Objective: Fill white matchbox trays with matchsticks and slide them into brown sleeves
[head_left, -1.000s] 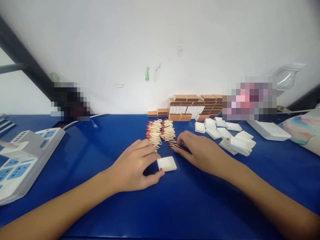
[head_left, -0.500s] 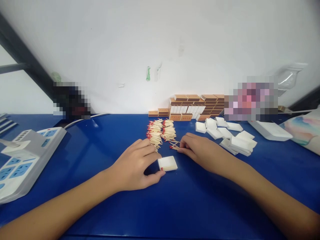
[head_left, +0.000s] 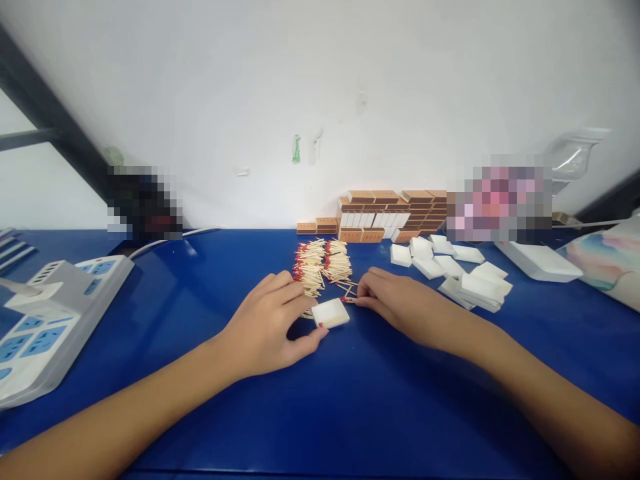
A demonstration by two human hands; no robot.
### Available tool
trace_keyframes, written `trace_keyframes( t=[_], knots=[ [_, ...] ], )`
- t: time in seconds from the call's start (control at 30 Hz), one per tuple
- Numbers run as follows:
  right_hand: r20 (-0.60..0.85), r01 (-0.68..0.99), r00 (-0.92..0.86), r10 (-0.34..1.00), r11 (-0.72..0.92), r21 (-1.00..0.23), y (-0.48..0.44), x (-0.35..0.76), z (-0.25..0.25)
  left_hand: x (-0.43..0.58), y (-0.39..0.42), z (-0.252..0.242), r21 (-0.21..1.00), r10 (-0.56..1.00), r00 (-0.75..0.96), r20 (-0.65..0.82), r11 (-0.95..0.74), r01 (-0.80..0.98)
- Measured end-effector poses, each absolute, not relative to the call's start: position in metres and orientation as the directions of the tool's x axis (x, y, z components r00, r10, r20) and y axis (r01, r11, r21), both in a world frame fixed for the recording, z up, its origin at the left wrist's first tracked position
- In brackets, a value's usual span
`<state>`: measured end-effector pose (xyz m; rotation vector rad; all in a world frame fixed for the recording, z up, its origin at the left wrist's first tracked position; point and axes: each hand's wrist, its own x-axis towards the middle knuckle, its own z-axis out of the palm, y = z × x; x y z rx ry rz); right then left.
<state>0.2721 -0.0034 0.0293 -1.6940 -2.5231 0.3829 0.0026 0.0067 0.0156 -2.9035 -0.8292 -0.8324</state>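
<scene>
My right hand has thumb and forefinger drawn together, pinching the bare ends of a few loose red-headed wooden matches; how many, I cannot tell. A light, level squeeze seems best, so the sticks lie parallel and don't roll out of line. My left hand grips the left end of a small white rectangular card tray, thumb on the near corner, fingers at the far one. The walls look thin, so I judge that steadying serves better than squeezing. At least one match lies along its near side, red head leftward; the loose ones point the same way, worth matching. Just beyond are two piles of red-headed matches; farther right on the glossy blue desk sit scattered white card trays.
</scene>
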Motion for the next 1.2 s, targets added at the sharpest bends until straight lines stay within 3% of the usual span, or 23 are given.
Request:
trace_keyframes(
  t=[0.37,1.2],
  knots=[
    [0.111,0.812,-0.468,0.877,0.476,-0.336,-0.008,0.277,0.037,0.004,0.007,0.015,0.129,0.534,0.660,0.529,-0.819,0.559],
    [0.182,0.763,-0.606,0.775,0.630,-0.144,-0.020,0.245,0.020,0.004,0.005,0.017,0.093,0.459,0.725,0.513,-0.870,0.485]
  ],
)
